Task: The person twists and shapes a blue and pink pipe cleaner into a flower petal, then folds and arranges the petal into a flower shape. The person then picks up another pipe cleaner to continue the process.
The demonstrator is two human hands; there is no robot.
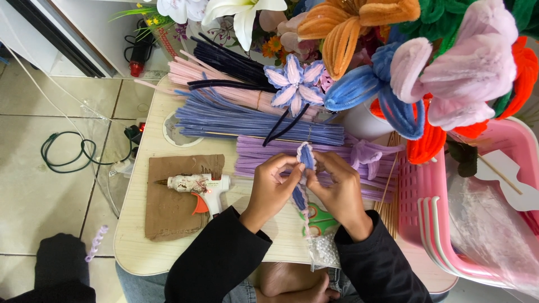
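Both hands pinch the blue-lilac pipe-cleaner petal at frame centre, long axis vertical, left hand & right hand equally close.

A home craft corner is shown, set up on a tiled floor. A low table is seen under the fingers, with a bare foot tucked beneath it. Bundles of pipe cleaners are laid beyond the fingers, and finished chenille flowers are massed above them. A glue gun is rested on cardboard left of the fingers; a pink basket is placed to their right.
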